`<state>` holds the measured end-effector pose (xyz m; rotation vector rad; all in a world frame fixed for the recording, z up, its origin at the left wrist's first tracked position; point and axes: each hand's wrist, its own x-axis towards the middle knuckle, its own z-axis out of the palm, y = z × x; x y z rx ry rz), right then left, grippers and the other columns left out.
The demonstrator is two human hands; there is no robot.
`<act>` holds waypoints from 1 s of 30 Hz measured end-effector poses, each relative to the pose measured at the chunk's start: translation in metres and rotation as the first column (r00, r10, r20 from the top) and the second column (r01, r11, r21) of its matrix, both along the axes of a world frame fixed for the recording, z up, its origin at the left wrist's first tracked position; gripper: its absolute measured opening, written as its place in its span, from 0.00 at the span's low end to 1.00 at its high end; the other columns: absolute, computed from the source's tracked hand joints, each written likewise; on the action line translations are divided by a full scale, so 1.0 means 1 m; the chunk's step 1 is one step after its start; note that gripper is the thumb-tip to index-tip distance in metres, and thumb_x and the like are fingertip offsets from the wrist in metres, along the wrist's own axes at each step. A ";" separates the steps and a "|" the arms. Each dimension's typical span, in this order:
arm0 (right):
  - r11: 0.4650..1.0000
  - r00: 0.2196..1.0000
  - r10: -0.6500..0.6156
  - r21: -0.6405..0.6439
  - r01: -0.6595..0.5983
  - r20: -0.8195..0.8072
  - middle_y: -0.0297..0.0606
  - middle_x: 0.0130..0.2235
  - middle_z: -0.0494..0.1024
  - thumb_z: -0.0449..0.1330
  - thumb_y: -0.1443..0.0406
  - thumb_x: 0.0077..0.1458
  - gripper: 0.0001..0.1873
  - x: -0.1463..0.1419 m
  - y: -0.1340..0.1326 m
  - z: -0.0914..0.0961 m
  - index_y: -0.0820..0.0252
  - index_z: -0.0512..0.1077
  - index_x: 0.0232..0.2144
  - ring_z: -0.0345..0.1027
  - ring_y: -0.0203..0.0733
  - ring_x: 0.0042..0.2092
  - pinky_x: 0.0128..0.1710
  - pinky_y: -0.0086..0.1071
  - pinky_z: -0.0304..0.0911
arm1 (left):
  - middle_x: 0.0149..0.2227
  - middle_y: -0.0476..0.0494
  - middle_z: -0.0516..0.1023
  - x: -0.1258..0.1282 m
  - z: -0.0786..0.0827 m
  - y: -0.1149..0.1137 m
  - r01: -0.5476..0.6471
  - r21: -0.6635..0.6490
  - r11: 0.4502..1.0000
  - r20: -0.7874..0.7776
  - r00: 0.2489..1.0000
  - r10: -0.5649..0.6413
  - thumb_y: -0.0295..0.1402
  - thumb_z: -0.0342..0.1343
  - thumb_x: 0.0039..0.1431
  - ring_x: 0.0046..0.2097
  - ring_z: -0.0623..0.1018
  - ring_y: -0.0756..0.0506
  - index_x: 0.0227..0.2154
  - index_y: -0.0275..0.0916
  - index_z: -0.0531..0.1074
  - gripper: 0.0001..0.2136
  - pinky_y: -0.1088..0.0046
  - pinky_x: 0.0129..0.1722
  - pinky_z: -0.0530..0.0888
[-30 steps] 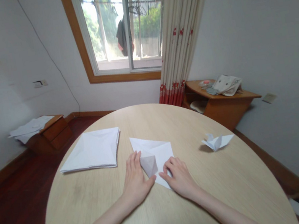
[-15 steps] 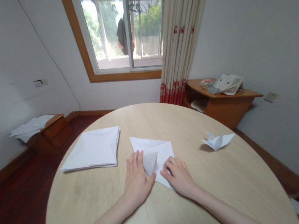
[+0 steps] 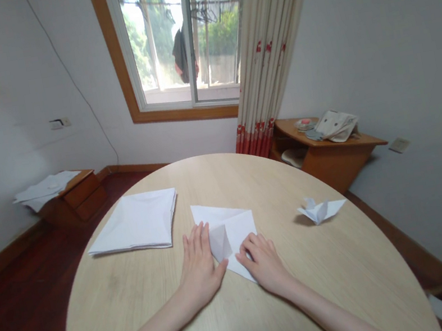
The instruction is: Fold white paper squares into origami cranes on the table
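Note:
A white sheet of paper (image 3: pixel 232 226), partly folded into a triangle, lies near the middle of the round wooden table (image 3: pixel 351 273). My left hand (image 3: pixel 199 263) lies flat on the sheet's left edge, fingers stretched out, pressing a small folded flap down. My right hand (image 3: pixel 263 260) rests on the sheet's lower right part with its fingers curled, pressing the paper. A finished folded paper figure (image 3: pixel 320 209) sits to the right, apart from both hands.
A stack of white sheets (image 3: pixel 134 222) lies on the table's left side. Low wooden cabinets stand at the left wall (image 3: pixel 76 196) and at the right (image 3: pixel 330 155), the right one bearing a bag. A window and a curtain (image 3: pixel 264 49) are behind.
The small grey flap between my hands, standing up earlier, has been laid down flat against the sheet. Both hands stay nearly where they were.

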<state>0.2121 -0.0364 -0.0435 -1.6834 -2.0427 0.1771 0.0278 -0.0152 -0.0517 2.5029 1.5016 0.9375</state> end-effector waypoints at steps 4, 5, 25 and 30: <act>1.000 1.000 -0.005 -0.010 0.005 -0.005 0.34 0.35 0.72 0.57 0.65 0.59 0.08 -0.001 -0.001 -0.001 0.57 0.67 0.26 0.64 0.45 0.41 0.39 0.36 0.51 | 0.65 0.28 0.53 -0.001 0.002 0.002 -0.010 0.019 1.000 -0.054 0.998 0.011 0.38 0.54 0.57 0.66 0.51 0.32 0.65 0.36 0.39 0.39 0.42 0.62 0.46; 1.000 1.000 -0.006 -0.003 0.006 -0.006 0.34 0.34 0.72 0.58 0.65 0.59 0.08 -0.001 -0.001 -0.001 0.57 0.67 0.26 0.65 0.45 0.40 0.39 0.36 0.51 | 0.65 0.28 0.53 -0.002 0.003 0.003 -0.009 0.027 1.000 -0.061 0.998 0.011 0.38 0.54 0.57 0.67 0.51 0.32 0.65 0.36 0.39 0.38 0.42 0.62 0.46; 0.908 0.923 0.254 0.257 -0.331 0.289 0.39 0.31 0.74 0.53 0.62 0.64 0.13 -0.004 -0.004 0.013 0.58 0.71 0.28 0.63 0.44 0.35 0.35 0.37 0.47 | 0.63 0.29 0.56 -0.009 0.004 0.021 -0.027 0.013 1.000 -0.024 0.999 0.027 0.45 0.61 0.51 0.66 0.51 0.31 0.62 0.37 0.49 0.40 0.41 0.62 0.46; 0.866 0.866 0.249 0.301 -0.400 0.434 0.40 0.29 0.74 0.50 0.62 0.66 0.16 -0.010 -0.004 0.015 0.59 0.72 0.28 0.62 0.45 0.33 0.34 0.37 0.46 | 0.63 0.28 0.56 -0.009 0.002 0.022 -0.030 0.011 0.999 -0.023 0.999 0.031 0.43 0.62 0.49 0.66 0.51 0.31 0.62 0.36 0.51 0.40 0.42 0.62 0.46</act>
